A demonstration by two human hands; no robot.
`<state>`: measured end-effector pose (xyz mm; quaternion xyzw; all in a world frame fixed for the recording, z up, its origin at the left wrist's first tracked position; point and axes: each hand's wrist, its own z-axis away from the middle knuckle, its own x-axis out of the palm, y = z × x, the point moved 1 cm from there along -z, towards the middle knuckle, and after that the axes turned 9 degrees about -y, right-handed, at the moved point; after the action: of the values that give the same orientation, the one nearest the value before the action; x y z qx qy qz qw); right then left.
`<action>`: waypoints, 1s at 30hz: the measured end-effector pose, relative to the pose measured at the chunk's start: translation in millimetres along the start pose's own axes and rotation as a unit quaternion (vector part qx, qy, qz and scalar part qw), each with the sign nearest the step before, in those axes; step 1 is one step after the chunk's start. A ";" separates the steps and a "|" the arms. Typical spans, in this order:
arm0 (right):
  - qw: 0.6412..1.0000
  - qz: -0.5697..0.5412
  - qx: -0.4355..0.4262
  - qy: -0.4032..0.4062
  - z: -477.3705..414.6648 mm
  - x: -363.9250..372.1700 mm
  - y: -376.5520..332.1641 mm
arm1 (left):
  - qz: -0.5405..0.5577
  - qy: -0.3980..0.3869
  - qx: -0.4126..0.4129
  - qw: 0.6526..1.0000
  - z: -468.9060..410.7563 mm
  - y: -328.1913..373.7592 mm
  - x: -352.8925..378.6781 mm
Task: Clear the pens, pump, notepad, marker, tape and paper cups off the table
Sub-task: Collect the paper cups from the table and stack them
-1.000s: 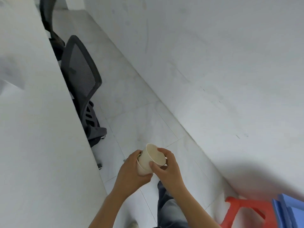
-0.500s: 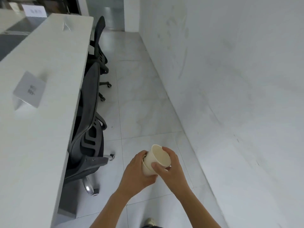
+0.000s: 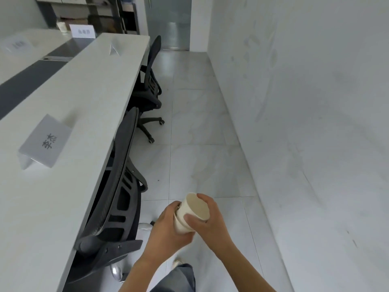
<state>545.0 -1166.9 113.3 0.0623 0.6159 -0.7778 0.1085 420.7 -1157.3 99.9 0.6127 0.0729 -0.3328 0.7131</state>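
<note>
Pale tiled floor [image 3: 200,127] runs beside a long white table [image 3: 69,106]. Above it, the left hand [image 3: 166,232] wraps the base of the nested cream paper cups [image 3: 189,216], tilted; the right hand [image 3: 212,222] curls its fingers over their rim. Both grips are unchanged, though the view has lifted.

paper cups [image 3: 190,213]: matt cream paper, smooth inside
table [image 3: 84,98]: smooth matt white top
floor [image 3: 200,123]: glossy pale tiles, marble-like veining
near chair [image 3: 124,165]: black mesh back, matt plastic frame, shiny metal base
name card [image 3: 45,142]: clear glossy plastic
wall [image 3: 305,102]: matt white, scuffed
</note>
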 end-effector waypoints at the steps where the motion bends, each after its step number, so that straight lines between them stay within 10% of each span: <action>1: 1.000 -0.002 -0.008 0.008 -13.1 -5.5 -6.3 | -0.002 -0.005 0.009 1.000 -15.7 5.6 -5.7; 30: 0.985 -0.002 -0.043 -0.166 -367.1 -73.4 -76.8 | 0.050 0.184 -0.076 0.979 -323.9 31.6 -88.3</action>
<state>583.7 -786.7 117.0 -0.0735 0.6224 -0.7503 0.2105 469.1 -823.6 93.8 0.6100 0.1974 -0.1723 0.7478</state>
